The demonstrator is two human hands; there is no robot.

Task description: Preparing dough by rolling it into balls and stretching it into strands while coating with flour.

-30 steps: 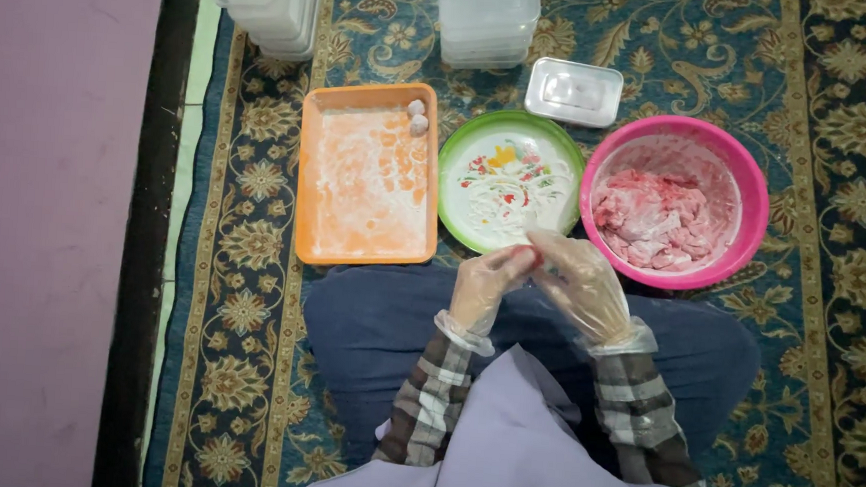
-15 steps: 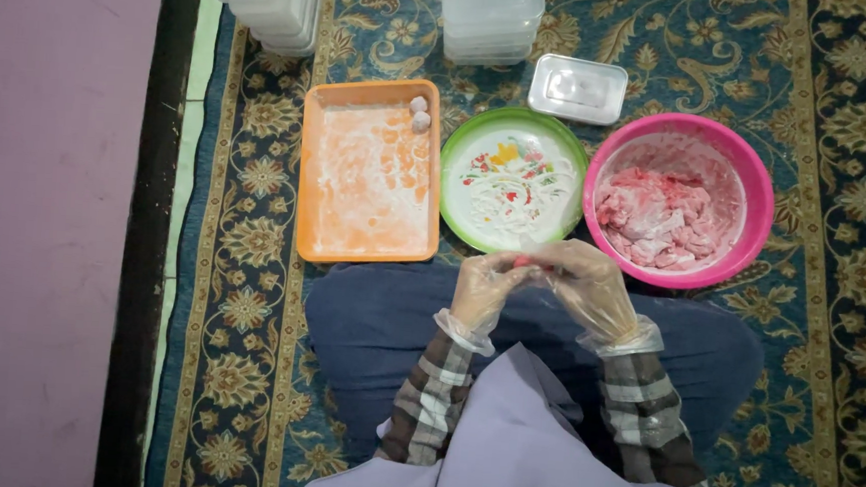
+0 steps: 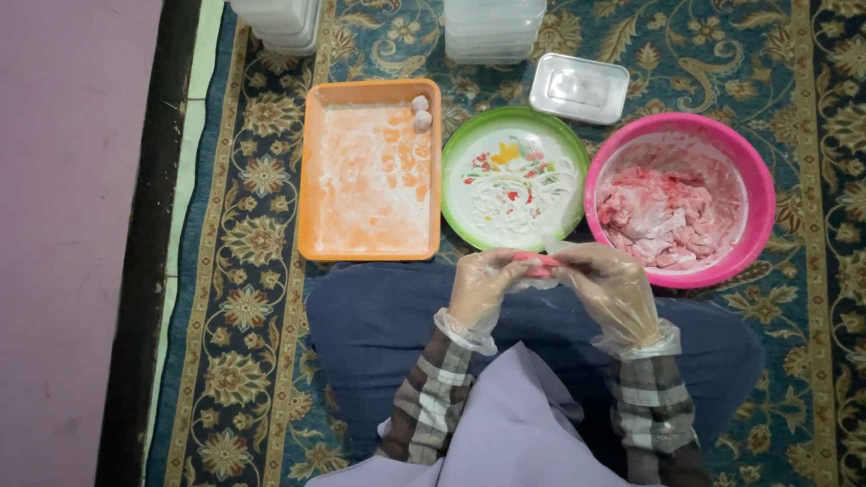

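I sit cross-legged on a patterned carpet. My left hand (image 3: 485, 287) and my right hand (image 3: 606, 289), both in clear plastic gloves, meet above my lap and pinch a small pink piece of dough (image 3: 535, 261) between the fingertips. Just beyond them lies a green floral plate (image 3: 468, 165) dusted with flour. To its right stands a pink bowl (image 3: 756, 208) holding a pink lumpy mass (image 3: 655, 217). To its left is an orange tray (image 3: 372, 175) coated in white flour, with two small floured balls (image 3: 421, 112) in its far right corner.
A small clear lidded container (image 3: 580, 87) sits behind the plate. Stacks of clear plastic containers (image 3: 494, 17) and white ones (image 3: 267, 3) stand at the far edge. A plain purple floor (image 3: 44, 220) borders the carpet on the left.
My hands have dropped slightly toward my lap and stayed together, working the pink piece between the fingers. Tray, plate and bowl have not moved.
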